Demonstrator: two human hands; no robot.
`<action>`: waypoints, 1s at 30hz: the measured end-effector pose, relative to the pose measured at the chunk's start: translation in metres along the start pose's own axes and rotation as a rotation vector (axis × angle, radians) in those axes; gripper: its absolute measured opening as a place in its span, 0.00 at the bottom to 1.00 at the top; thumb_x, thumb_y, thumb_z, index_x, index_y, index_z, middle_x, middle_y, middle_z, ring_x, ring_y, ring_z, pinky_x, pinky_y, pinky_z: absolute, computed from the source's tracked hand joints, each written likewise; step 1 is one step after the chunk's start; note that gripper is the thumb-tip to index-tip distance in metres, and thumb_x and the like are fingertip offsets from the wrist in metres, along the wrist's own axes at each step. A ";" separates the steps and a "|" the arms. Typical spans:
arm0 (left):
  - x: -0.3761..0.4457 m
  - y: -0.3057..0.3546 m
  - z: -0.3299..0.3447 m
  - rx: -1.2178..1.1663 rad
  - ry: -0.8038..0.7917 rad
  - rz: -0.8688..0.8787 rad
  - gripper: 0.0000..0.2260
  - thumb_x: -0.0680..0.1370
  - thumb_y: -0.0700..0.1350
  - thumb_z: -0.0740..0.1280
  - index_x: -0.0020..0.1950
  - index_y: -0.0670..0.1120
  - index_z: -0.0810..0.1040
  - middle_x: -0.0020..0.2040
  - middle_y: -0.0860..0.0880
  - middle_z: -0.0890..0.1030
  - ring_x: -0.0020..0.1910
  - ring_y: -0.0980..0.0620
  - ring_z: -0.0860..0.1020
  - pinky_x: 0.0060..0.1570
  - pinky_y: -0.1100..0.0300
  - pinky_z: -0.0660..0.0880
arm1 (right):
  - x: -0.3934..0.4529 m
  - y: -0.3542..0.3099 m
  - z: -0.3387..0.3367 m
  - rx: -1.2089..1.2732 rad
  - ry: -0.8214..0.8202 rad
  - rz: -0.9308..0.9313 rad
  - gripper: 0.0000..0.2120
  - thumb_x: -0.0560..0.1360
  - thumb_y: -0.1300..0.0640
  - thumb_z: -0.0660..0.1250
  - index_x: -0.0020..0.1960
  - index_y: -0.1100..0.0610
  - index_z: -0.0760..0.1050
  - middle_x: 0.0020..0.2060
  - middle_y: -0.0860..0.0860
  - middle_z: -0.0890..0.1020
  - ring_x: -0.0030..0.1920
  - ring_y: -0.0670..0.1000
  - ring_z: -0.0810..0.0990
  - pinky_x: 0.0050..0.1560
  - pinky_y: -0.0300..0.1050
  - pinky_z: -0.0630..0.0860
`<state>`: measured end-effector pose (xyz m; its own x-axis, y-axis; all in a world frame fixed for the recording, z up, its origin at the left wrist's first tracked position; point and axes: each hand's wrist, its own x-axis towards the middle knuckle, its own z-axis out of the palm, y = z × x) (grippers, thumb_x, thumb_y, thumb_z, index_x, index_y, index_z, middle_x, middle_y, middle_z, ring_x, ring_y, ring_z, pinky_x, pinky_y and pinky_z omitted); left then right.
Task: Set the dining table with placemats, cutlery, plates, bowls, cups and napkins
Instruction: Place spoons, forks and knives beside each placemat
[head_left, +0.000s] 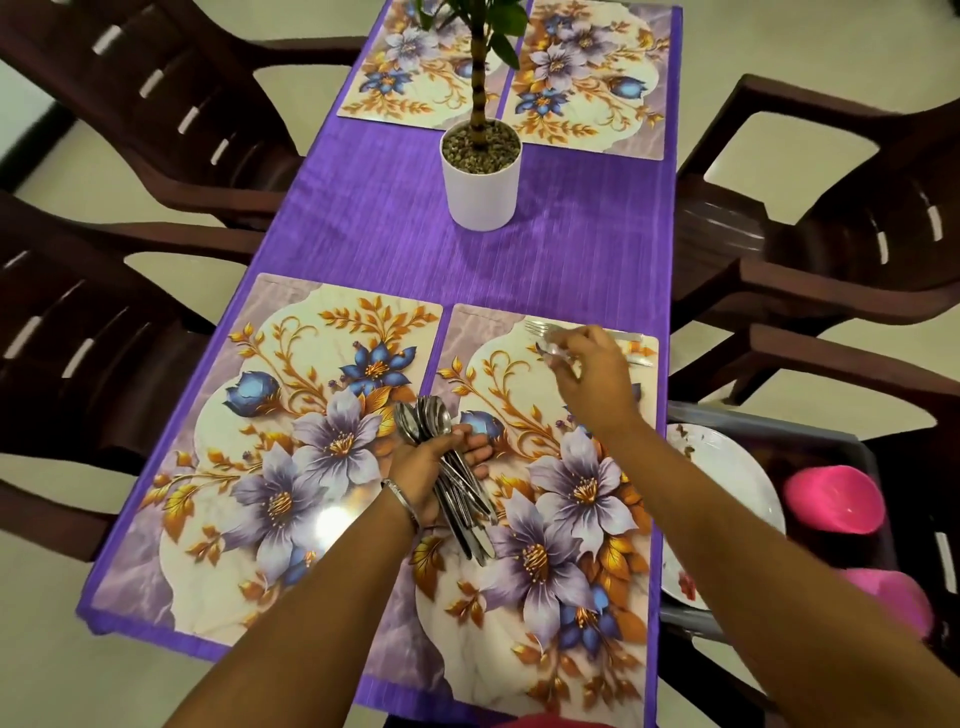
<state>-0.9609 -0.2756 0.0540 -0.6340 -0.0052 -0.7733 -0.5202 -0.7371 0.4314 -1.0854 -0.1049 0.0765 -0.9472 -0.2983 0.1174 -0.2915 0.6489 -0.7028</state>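
Several floral placemats lie on the purple tablecloth (374, 218): a near left one (249, 467), a near right one (519, 597), and two at the far end (395, 67) (587, 78). My left hand (431, 467) grips a bundle of steel cutlery (457, 488), spoon bowls pointing away from me, over the gap between the near mats. My right hand (592, 379) reaches to the far edge of the near right mat and pinches a spoon (550, 349) there. A fork (545, 328) lies on that edge, with another piece of cutlery (641, 359) beside it.
A white pot with a plant (480, 176) stands mid-table. Dark brown chairs (104, 338) (831, 260) flank both long sides. At right, a grey crate (841, 441) on a chair holds white plates (727, 478) and pink bowls or cups (831, 499).
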 end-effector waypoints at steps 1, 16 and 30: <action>-0.001 0.000 0.000 -0.025 -0.006 0.007 0.08 0.82 0.39 0.56 0.49 0.42 0.74 0.40 0.43 0.83 0.39 0.48 0.83 0.36 0.56 0.79 | -0.014 -0.010 0.003 0.076 -0.054 0.021 0.11 0.75 0.62 0.69 0.56 0.58 0.80 0.50 0.52 0.78 0.48 0.46 0.75 0.48 0.32 0.68; -0.120 -0.049 0.019 -0.410 -0.308 0.265 0.15 0.76 0.43 0.59 0.40 0.39 0.84 0.47 0.40 0.84 0.45 0.43 0.84 0.49 0.46 0.79 | -0.150 -0.098 -0.033 0.351 -0.384 0.008 0.08 0.70 0.63 0.74 0.40 0.51 0.79 0.37 0.43 0.81 0.36 0.36 0.77 0.40 0.29 0.72; -0.203 -0.079 0.009 -0.391 -0.186 0.373 0.10 0.77 0.45 0.63 0.44 0.39 0.80 0.43 0.43 0.82 0.41 0.46 0.83 0.42 0.54 0.82 | -0.217 -0.148 -0.060 0.123 -0.393 -0.461 0.07 0.73 0.60 0.68 0.50 0.52 0.77 0.43 0.49 0.80 0.42 0.46 0.77 0.44 0.45 0.77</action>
<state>-0.7964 -0.2107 0.1808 -0.8424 -0.2202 -0.4918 -0.0137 -0.9036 0.4281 -0.8446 -0.0944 0.1973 -0.6007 -0.7795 0.1779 -0.6194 0.3130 -0.7199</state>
